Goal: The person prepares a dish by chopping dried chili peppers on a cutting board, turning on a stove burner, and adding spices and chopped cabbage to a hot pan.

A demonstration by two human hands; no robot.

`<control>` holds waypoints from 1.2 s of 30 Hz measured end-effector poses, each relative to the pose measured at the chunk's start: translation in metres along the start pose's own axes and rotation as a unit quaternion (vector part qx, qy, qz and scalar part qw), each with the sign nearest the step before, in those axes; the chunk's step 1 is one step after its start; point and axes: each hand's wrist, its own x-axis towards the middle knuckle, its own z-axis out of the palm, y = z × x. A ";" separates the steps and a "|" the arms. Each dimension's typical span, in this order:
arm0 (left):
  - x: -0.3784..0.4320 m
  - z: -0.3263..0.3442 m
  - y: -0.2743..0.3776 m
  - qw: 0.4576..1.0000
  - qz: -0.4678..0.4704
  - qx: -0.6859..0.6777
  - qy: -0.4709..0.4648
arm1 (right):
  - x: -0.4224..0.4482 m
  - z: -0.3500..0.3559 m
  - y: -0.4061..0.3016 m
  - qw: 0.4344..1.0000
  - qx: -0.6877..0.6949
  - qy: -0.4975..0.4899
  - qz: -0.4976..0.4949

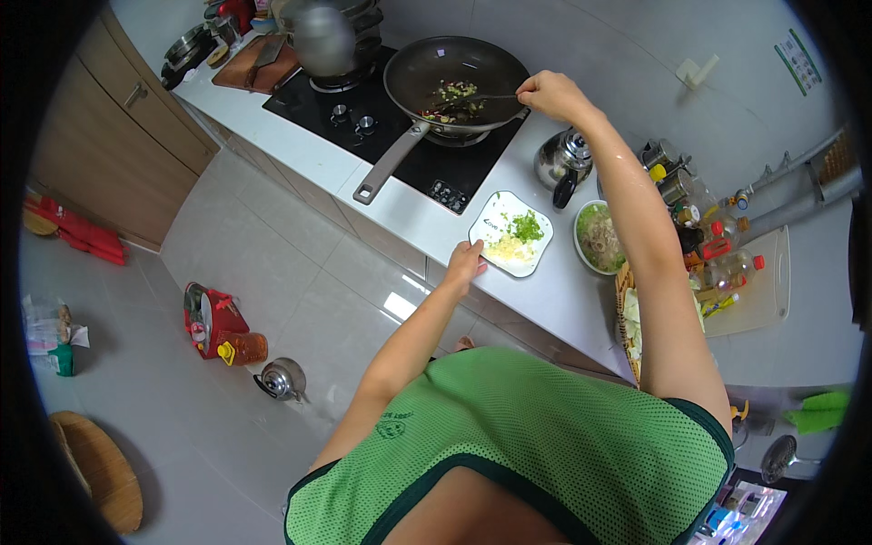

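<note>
My right hand [553, 97] grips the thin handle of a cooking utensil [501, 97] whose far end lies in a dark wok [422, 71]. Chopped green, red and pale bits [458, 90] are in the wok's bottom, and its grey handle [395, 158] points toward me. At the counter's front edge my left hand [466, 264] holds the rim of a white squarish plate [492, 206]. That plate carries chopped green onion [528, 226] and pale yellow minced pieces, probably garlic [507, 249]. Whether the plate touches the counter is unclear.
The wok sits on a black gas cooktop [306, 102] beside a blurred, shiny pot [327, 41]. A steel kettle [564, 160], a bowl of food [599, 235], a wicker basket [625, 320] and several bottles [732, 269] stand to the right. A cleaver [268, 53] rests on a wooden board [242, 67].
</note>
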 end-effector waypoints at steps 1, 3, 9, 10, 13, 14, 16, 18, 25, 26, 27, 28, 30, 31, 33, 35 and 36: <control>0.001 -0.004 0.001 1.000 0.000 -0.002 0.002 | -0.005 -0.012 -0.011 0.999 0.017 -0.041 0.011; -0.004 -0.014 0.006 0.999 0.027 0.037 0.027 | -0.006 -0.012 -0.021 0.996 0.034 -0.081 0.025; -0.041 -0.055 0.028 0.994 0.056 -0.084 0.053 | 0.014 0.021 -0.016 0.994 -0.014 0.060 0.093; -0.046 -0.063 0.030 0.993 0.053 -0.093 0.055 | 0.015 0.025 -0.015 0.991 -0.003 0.070 0.113; -0.056 -0.080 0.035 0.993 0.051 -0.097 0.045 | 0.020 0.048 -0.012 0.986 -0.005 0.099 0.136; -0.060 -0.083 0.036 0.993 0.051 -0.094 0.042 | 0.019 0.051 -0.006 0.986 -0.012 0.082 0.148; -0.068 -0.092 0.037 0.993 0.062 -0.090 0.037 | 0.009 0.039 -0.008 0.990 -0.015 0.057 0.130; -0.073 -0.099 0.038 0.993 0.057 -0.092 0.037 | -0.008 0.015 -0.012 0.993 -0.039 0.047 0.101; -0.075 -0.109 0.053 0.989 0.077 -0.126 0.025 | -0.021 -0.021 -0.032 0.989 -0.080 -0.063 0.111; -0.078 -0.109 0.053 0.989 0.077 -0.126 0.024 | -0.015 -0.006 -0.026 0.990 -0.081 -0.010 0.113; -0.081 -0.110 0.056 0.988 0.080 -0.129 0.025 | -0.008 0.006 -0.024 0.990 -0.081 0.042 0.110; -0.083 -0.111 0.059 0.987 0.084 -0.131 0.027 | -0.008 0.010 -0.023 0.989 -0.039 0.056 0.133; -0.090 -0.115 0.058 0.986 0.092 -0.136 0.034 | 0.004 0.028 -0.012 0.984 -0.015 0.095 0.152; -0.093 -0.116 0.058 0.985 0.097 -0.138 0.037 | 0.008 0.036 -0.010 0.975 0.009 0.134 0.176; -0.100 -0.117 0.057 0.986 0.094 -0.131 0.045 | 0.020 0.056 -0.003 0.972 0.034 0.136 0.187; -0.100 -0.116 0.055 0.988 0.087 -0.122 0.048 | 0.031 0.077 0.008 0.975 0.028 0.129 0.176; -0.101 -0.118 0.052 0.987 0.086 -0.124 0.052 | 0.031 0.079 0.003 0.980 0.041 0.092 0.169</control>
